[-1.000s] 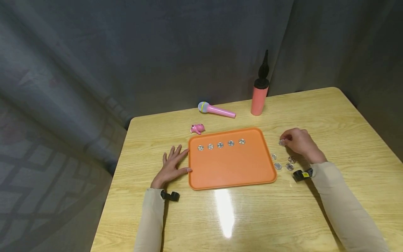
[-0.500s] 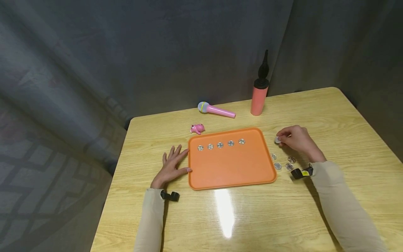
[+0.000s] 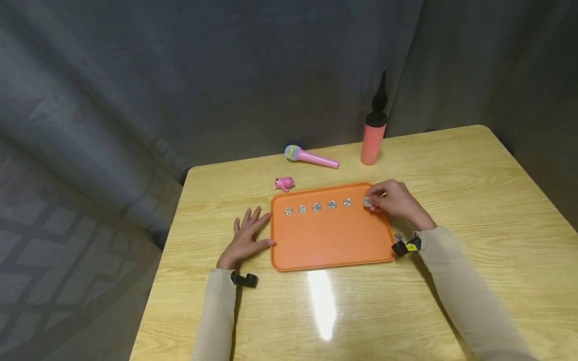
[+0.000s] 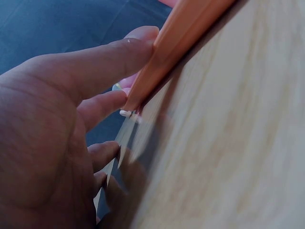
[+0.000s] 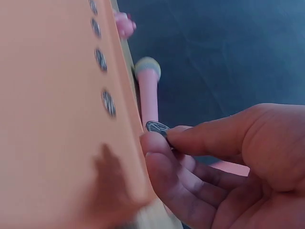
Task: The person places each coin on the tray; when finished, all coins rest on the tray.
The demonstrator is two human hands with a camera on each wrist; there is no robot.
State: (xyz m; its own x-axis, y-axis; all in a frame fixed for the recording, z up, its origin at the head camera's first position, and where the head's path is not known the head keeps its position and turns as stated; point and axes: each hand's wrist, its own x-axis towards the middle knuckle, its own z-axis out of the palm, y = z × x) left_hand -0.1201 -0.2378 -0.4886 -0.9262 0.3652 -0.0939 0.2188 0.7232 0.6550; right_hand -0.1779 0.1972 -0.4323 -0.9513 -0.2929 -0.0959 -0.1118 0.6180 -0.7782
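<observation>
Coins form a row of five [image 3: 317, 207] along the far part of the orange tray [image 3: 331, 240] in the head view, and the tray lies flat on the wooden bench [image 3: 474, 200]. Right hand [image 3: 394, 200] hovers over the tray's far right corner, its grip pinching a silver coin [image 3: 368, 201] just right of the row's last coin. Left hand [image 3: 246, 235] rests flat on the bench against the tray's left edge, fingers spread and straight. A few loose coins [image 3: 397, 235] lie just off the tray's right edge, partly hidden by the right wrist. Beyond the tray's far edge lie a small pink toy [image 3: 283, 183], a pink toy microphone [image 3: 310, 157] and an upright pink pump [image 3: 374, 135].

From the left wrist, the left hand [image 4: 52, 143] has straight fingers [image 4: 114, 52] touching the tray's rim [image 4: 186, 33].

From the right wrist, thumb and fingers [image 5: 162, 152] of the right hand [image 5: 228, 167] pinch the coin [image 5: 156, 127] above the tray's edge [image 5: 124, 119], with four of the row's coins [image 5: 101, 59] on the tray and the microphone [image 5: 148, 90] beyond it.
</observation>
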